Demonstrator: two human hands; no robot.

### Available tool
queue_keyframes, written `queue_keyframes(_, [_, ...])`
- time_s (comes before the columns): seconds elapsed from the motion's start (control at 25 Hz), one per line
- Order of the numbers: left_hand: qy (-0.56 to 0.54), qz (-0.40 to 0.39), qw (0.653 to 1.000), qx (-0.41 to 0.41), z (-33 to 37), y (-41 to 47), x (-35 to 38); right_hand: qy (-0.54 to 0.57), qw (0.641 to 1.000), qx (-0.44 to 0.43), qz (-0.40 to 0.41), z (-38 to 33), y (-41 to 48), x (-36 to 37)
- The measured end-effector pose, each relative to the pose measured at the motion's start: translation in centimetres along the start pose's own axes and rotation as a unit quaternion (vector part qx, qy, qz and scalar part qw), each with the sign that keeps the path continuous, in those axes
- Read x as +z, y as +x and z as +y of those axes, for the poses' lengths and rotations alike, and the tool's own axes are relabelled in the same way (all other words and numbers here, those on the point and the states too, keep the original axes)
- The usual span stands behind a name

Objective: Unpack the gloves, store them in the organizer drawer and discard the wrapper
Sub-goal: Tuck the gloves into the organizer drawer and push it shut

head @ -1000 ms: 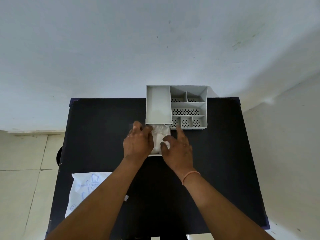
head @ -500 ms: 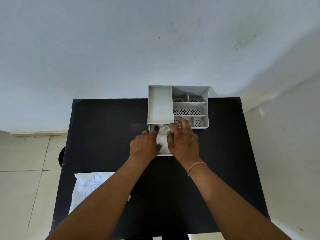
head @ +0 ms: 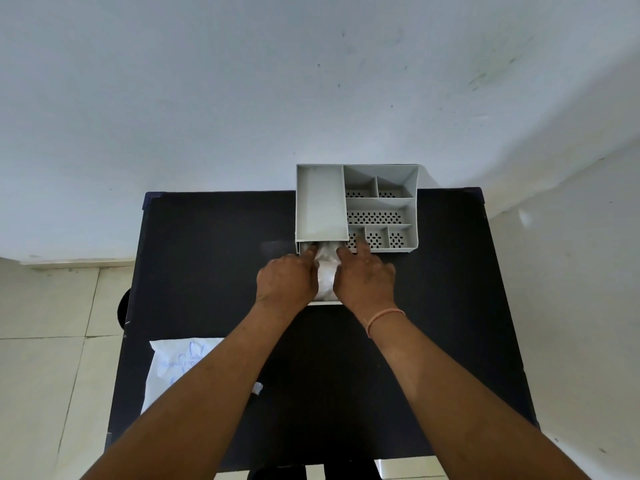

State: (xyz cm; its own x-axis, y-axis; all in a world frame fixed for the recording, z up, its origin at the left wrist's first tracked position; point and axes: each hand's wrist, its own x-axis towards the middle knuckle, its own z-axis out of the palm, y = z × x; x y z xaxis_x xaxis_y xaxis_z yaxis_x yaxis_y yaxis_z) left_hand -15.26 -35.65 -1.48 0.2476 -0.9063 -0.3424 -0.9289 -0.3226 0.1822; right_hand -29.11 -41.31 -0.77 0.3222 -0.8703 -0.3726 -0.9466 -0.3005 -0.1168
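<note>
Now | both hands (head: 325, 282) press gloves (head: 326, 271) into drawer (head: 323, 302) | wrapper (head: 180, 368) overhangs table (head: 207, 254) edge

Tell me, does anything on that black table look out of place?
Only the white printed plastic wrapper: it lies at the black table's near left edge, partly overhanging it. The white gloves sit bunched in the grey organizer's open drawer between both hands.

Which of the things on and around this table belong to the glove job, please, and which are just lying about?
Part of the job:
- gloves, pressed into the drawer by both hands
- drawer, pulled out of the organizer
- organizer
- wrapper, at the table's near left edge
- left hand, right hand

Just there:
- table
- wristband
- dark round thing on the floor
</note>
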Motion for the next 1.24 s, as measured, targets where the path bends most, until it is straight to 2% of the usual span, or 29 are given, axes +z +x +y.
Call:
queue_keyframes(0.08, [0.026, -0.055, 0.998, 0.005, 0.1, 0.0, 0.3, 0.002, 0.996, 0.007, -0.09, -0.1, 0.0, 0.5])
queue_keyframes(0.12, [0.035, -0.074, 0.997, 0.004, 0.2, -0.1, 0.3, 0.02, 0.995, 0.01, -0.101, -0.1, 0.0, 0.4])
queue_keyframes(0.24, [0.018, -0.022, 1.0, 0.005, 0.0, -0.1, 0.3, 0.049, 0.999, 0.001, -0.003, 0.0, -0.1, 0.0])
queue_keyframes(0.32, [0.019, 0.013, 1.0, 0.014, -0.1, -0.7, 0.7, 0.024, 0.999, 0.001, -0.033, -0.1, -0.2, 0.2])
queue_keyframes(0.4, [0.024, -0.017, 1.0, 0.011, -0.3, -1.1, 1.0, 0.029, 0.994, 0.01, -0.109, -0.1, -0.5, 0.5])
queue_keyframes(0.44, [0.019, -0.04, 0.999, 0.001, -0.3, -1.1, 1.1, 0.04, 0.993, 0.005, -0.111, 0.0, -0.7, 0.4])
queue_keyframes(0.56, [-0.01, -0.061, 0.998, -0.021, -0.2, -0.9, 1.2, 0.062, 0.998, -0.023, 0.022, 0.4, -1.2, 0.1])
queue_keyframes(0.6, [-0.015, -0.059, 0.998, -0.023, -0.1, -0.8, 1.2, 0.054, 0.998, -0.024, 0.033, 0.6, -1.3, 0.1])
queue_keyframes(0.76, [-0.036, -0.065, 0.997, -0.026, 0.1, -0.8, 1.5, 0.055, 0.995, -0.013, -0.087, 0.9, -1.7, 0.6])
queue_keyframes(0.88, [-0.079, -0.048, 0.995, -0.024, -0.6, -0.7, 2.0, 0.141, 0.989, -0.033, -0.006, 0.7, -2.1, 0.3])
queue_keyframes(0.92, [-0.109, -0.039, 0.993, -0.021, -0.9, -0.7, 2.2, 0.167, 0.985, -0.031, -0.01, 0.6, -2.4, 0.4])
queue_keyframes(1.04, [-0.18, -0.045, 0.982, -0.023, -1.2, -0.7, 2.6, 0.19, 0.974, -0.019, -0.121, 0.2, -2.9, 1.2])
queue_keyframes(1.12, [-0.18, -0.066, 0.981, -0.023, -1.2, -0.6, 2.6, 0.21, 0.965, -0.009, -0.155, 0.2, -2.8, 1.4])
queue_keyframes(1.16, [-0.174, -0.071, 0.982, -0.025, -1.2, -0.6, 2.5, 0.229, 0.963, 0.0, -0.143, 0.2, -2.9, 1.1])
queue_keyframes(1.24, [-0.166, -0.073, 0.983, -0.029, -1.1, -0.6, 2.5, 0.23, 0.972, 0.008, -0.054, 0.5, -3.1, 0.6])
